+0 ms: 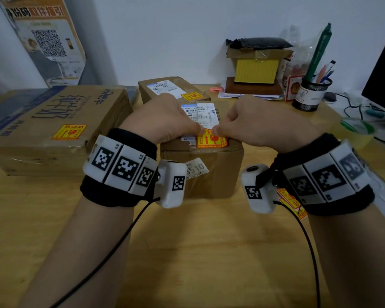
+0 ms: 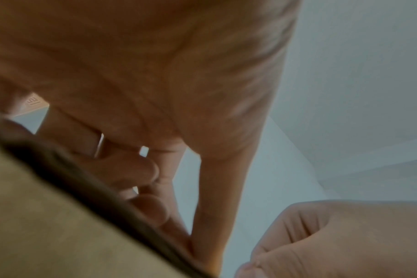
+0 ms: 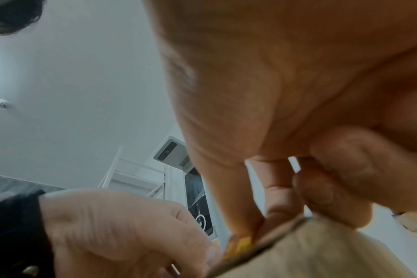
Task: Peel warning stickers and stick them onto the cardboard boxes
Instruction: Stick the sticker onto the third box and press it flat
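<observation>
My left hand (image 1: 165, 117) and right hand (image 1: 260, 121) each pinch an upper corner of a yellow warning sticker (image 1: 211, 140) at the near top edge of the small cardboard box (image 1: 201, 174). It looks thin, floppy, tacky; corners suit holding.

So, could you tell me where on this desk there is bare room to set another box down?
The wooden desk is bare in front of the small box, between the forearms. The back right is crowded: pen cup, stacked books, cables. The large box fills the left, and the left hand and right hand work between.
</observation>
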A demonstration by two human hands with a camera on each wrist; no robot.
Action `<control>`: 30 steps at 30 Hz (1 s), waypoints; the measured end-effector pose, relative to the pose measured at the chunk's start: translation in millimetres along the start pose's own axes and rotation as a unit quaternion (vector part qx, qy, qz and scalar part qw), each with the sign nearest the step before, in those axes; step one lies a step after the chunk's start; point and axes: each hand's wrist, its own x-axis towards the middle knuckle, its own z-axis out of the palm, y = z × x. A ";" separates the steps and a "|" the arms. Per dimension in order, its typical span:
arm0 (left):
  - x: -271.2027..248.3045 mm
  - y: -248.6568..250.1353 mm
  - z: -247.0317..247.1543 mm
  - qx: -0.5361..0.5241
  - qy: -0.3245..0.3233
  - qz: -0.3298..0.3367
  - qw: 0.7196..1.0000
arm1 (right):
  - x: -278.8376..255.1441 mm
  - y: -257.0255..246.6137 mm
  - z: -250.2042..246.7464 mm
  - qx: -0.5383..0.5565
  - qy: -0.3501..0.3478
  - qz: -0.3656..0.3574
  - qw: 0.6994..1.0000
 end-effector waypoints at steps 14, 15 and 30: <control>-4.4 1.4 2.7 0.005 -0.005 0.009 1.000 | -1.0 0.5 -0.9 -0.027 0.034 0.025 0.999; -4.5 1.2 2.6 0.006 -0.003 0.010 1.000 | -0.3 0.2 -0.3 -0.027 0.037 0.029 0.999; -0.9 0.4 -2.4 -0.149 0.034 0.043 0.987 | -16.7 -16.7 -8.6 0.004 0.025 -0.136 0.990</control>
